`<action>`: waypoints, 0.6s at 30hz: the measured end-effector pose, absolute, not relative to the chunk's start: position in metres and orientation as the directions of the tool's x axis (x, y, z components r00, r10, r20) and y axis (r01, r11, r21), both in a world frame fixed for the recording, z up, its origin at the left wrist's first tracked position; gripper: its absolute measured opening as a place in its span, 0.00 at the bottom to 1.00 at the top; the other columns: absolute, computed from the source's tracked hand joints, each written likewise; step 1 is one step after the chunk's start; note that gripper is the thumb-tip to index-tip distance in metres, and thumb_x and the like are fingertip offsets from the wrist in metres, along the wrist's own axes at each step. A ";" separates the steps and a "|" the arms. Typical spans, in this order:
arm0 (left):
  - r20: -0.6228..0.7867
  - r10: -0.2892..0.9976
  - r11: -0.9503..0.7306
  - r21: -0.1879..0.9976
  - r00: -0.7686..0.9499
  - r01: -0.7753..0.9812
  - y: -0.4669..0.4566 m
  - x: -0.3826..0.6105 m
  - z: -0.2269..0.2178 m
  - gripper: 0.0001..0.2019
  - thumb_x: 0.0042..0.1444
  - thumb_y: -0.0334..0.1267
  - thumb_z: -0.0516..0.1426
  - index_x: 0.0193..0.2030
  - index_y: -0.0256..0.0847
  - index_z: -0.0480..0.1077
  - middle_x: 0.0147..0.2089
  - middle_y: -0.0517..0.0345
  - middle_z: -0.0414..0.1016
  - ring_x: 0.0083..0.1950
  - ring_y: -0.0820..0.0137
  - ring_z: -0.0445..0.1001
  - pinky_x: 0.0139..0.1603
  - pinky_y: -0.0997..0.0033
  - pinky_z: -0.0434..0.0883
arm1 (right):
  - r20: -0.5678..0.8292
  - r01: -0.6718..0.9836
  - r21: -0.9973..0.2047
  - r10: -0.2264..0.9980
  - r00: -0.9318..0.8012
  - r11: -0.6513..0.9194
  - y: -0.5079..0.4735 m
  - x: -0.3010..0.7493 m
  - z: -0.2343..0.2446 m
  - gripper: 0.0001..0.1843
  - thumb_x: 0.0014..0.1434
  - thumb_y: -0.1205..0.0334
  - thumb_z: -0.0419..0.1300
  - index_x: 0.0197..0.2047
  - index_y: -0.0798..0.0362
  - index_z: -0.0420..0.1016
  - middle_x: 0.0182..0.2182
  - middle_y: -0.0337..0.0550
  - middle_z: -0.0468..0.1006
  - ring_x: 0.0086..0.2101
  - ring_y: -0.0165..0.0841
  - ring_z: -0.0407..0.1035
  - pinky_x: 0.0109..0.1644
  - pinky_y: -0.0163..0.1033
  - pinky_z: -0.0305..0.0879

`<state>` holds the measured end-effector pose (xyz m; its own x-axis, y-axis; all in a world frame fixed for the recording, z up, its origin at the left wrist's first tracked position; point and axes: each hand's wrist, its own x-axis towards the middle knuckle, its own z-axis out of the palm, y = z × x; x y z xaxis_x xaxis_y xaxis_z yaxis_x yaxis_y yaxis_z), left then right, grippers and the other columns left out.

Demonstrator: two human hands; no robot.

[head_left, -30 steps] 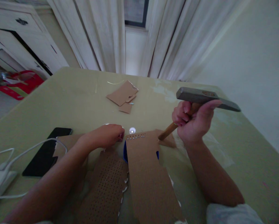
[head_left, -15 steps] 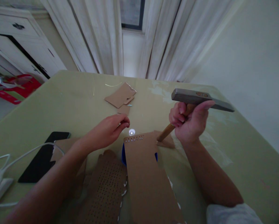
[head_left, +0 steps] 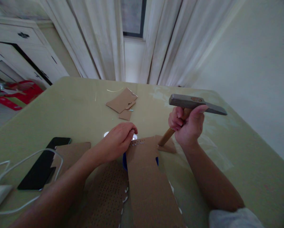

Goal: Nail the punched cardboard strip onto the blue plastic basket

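My right hand (head_left: 188, 126) is closed round the wooden handle of a hammer (head_left: 195, 104), close under its grey metal head, held above the table. My left hand (head_left: 119, 141) reaches forward with fingertips pinched together at the far end of a long cardboard strip (head_left: 149, 183), right by a row of small metal studs (head_left: 138, 143). What the fingers pinch is too small to make out. The strip lies over a blue object (head_left: 125, 160). A perforated cardboard piece (head_left: 106, 196) lies to the strip's left.
A black phone (head_left: 43, 163) and white cables (head_left: 25, 158) lie at the left on the green table (head_left: 73, 107). Cardboard scraps (head_left: 121, 101) sit farther back. A white cabinet (head_left: 25, 47) and curtains (head_left: 104, 34) stand behind.
My left hand lifted, then came down again at the studded end of the strip with fingers pinched. The hammer has sunk slightly lower and to the left in view.
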<state>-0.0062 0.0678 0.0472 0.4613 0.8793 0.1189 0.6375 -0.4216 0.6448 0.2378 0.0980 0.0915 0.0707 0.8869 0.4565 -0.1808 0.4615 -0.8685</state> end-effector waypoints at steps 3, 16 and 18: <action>0.164 0.872 -0.453 0.626 0.461 0.635 0.069 -0.004 0.044 0.13 0.77 0.37 0.45 0.46 0.43 0.70 0.47 0.51 0.79 0.51 0.58 0.76 0.57 0.54 0.71 | 0.452 -0.163 -0.874 0.889 0.074 0.458 0.098 0.238 0.090 0.38 0.67 0.18 0.55 0.27 0.46 0.62 0.18 0.26 0.49 0.16 0.25 0.40 0.17 0.34 0.39; 0.219 0.853 -0.496 0.622 0.473 0.606 0.065 0.005 0.045 0.14 0.78 0.37 0.46 0.46 0.43 0.73 0.47 0.49 0.77 0.51 0.58 0.76 0.55 0.56 0.73 | 0.452 -0.221 -0.865 0.891 0.045 0.450 0.099 0.238 0.084 0.39 0.67 0.18 0.55 0.28 0.46 0.63 0.19 0.27 0.50 0.17 0.26 0.41 0.19 0.34 0.39; 0.201 0.839 -0.506 0.629 0.506 0.590 0.066 0.006 0.044 0.14 0.78 0.37 0.48 0.47 0.43 0.75 0.50 0.48 0.80 0.53 0.58 0.78 0.58 0.55 0.74 | 0.444 -0.220 -0.868 0.894 0.054 0.444 0.098 0.239 0.083 0.39 0.66 0.17 0.54 0.28 0.46 0.63 0.19 0.27 0.50 0.17 0.26 0.41 0.19 0.34 0.39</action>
